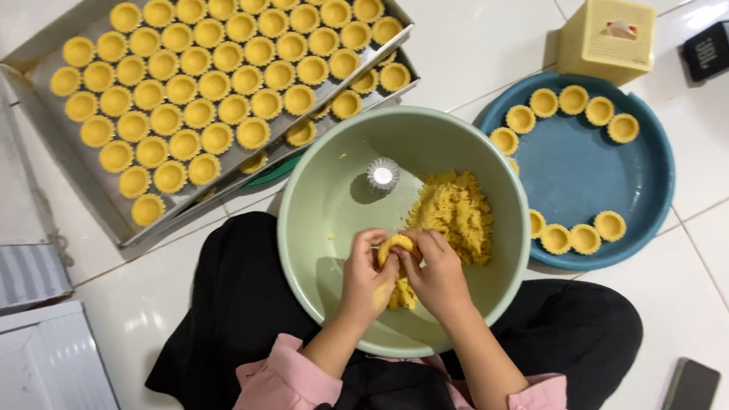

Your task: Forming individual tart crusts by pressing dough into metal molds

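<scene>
White tiled floor, pastry shells all around

Over the pale green bowl (331, 203), left hand (367, 273) and right hand (437, 275) pinch a yellow dough piece (395, 246) between their fingertips, beside the crumbly dough heap (456, 211); a filled metal tray (40, 55) and blue plate (582, 171) flank it

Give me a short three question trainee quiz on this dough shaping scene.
1. True or false: both hands press a yellow dough piece over the pale green round plastic bowl.
2. What lies inside the bowl beside the crumbly yellow dough pile? A) small fluted silver metal mould B) spoon C) phone
3. Which holds more yellow dough shells: the rectangular steel baking tray or the round blue plastic tray?

Key: 1 true; 2 A; 3 the steel tray.
</scene>
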